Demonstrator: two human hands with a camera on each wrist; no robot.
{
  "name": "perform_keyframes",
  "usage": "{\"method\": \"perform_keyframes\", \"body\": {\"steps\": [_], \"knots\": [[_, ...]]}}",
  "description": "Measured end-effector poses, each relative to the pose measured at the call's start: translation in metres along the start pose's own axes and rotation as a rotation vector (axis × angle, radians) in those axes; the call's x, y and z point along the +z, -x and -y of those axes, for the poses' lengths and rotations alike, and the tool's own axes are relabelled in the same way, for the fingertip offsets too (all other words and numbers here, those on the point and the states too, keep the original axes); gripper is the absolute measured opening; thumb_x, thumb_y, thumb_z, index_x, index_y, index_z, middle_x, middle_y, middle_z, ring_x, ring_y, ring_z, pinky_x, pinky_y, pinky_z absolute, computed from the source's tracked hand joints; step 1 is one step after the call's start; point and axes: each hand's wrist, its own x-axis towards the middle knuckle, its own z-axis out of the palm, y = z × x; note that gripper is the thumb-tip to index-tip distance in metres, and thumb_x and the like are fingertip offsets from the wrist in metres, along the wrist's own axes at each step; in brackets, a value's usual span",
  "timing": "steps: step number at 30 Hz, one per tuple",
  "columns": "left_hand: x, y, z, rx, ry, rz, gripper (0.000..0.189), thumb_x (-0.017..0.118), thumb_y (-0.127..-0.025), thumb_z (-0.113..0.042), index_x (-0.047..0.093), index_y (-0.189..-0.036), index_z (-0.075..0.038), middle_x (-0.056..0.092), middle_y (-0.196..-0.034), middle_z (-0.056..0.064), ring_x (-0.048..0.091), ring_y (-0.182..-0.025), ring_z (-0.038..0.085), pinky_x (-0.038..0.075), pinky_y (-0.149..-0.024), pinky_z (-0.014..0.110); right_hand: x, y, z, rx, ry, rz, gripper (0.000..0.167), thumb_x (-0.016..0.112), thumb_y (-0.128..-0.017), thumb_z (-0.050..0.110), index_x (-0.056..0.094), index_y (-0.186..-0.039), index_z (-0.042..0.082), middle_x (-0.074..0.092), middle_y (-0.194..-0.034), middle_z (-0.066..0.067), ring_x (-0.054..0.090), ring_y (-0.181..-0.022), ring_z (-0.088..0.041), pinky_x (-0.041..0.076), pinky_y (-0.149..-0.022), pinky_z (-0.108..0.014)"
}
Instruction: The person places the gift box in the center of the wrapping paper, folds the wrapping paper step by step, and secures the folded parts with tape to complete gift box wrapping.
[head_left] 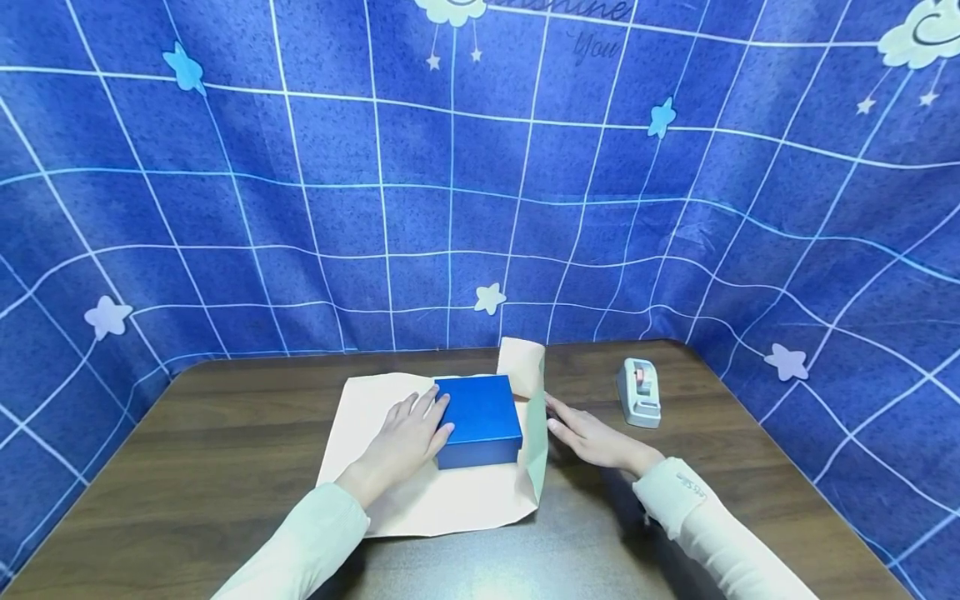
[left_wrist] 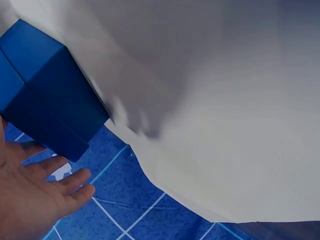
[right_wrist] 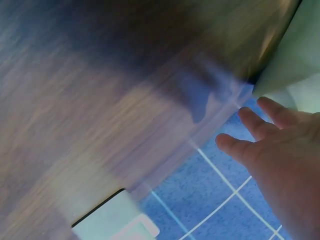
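A blue box [head_left: 478, 410] sits on a sheet of cream wrapping paper [head_left: 450, 504], whose right side is folded up and shows a pale green outer face. My left hand [head_left: 405, 437] lies at the box's left side, fingertips on its edge; in the left wrist view the fingers of the left hand [left_wrist: 37, 182] are spread beside the box [left_wrist: 55, 95]. To the right, my right hand [head_left: 596, 435] has its fingers extended against or just beside the raised paper flap [head_left: 536, 433]. The right wrist view shows the right hand [right_wrist: 280, 142] near the green paper [right_wrist: 295, 65].
A pale tape dispenser [head_left: 640, 393] stands on the brown wooden table [head_left: 247, 442], right of the right hand. Behind and along the sides hangs a blue curtain [head_left: 420, 217] with a white grid, stars and clouds.
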Motion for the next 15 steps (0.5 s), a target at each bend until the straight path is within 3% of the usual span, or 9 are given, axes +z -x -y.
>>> {"method": "perform_keyframes", "body": {"steps": [6,12,15], "knots": [[-0.0009,-0.0008,-0.0017,-0.008,-0.004,0.004,0.053,0.034,-0.098,-0.04,0.035,-0.14,-0.008,0.028,-0.148,0.015,0.03,-0.132,0.041,0.024,-0.106,0.055,0.0008,-0.0028,0.0072,0.033,-0.101,0.014,0.056,0.032,-0.1,0.029,0.009,-0.147,0.008,0.025,-0.149,-0.016,0.025,-0.136,-0.033,0.023,-0.108,-0.052],[-0.0006,-0.0006,-0.0017,-0.007,0.004,0.002,0.054,0.034,-0.098,-0.04,0.035,-0.14,-0.008,0.028,-0.148,0.015,0.03,-0.132,0.041,0.024,-0.106,0.055,0.001,-0.004,0.0073,0.06,-0.038,-0.081,0.052,0.034,-0.1,0.024,0.019,-0.143,-0.001,0.035,-0.142,-0.023,0.037,-0.129,-0.037,0.03,-0.104,-0.05],[-0.0008,0.0,-0.0013,0.0,0.009,0.0,0.054,0.034,-0.098,-0.04,0.035,-0.14,-0.007,0.028,-0.148,0.015,0.03,-0.132,0.041,0.025,-0.105,0.055,0.0009,-0.0033,0.0026,0.012,0.014,-0.116,0.043,0.037,-0.099,0.018,0.032,-0.135,-0.004,0.045,-0.133,-0.025,0.045,-0.122,-0.037,0.035,-0.1,-0.05]]}}
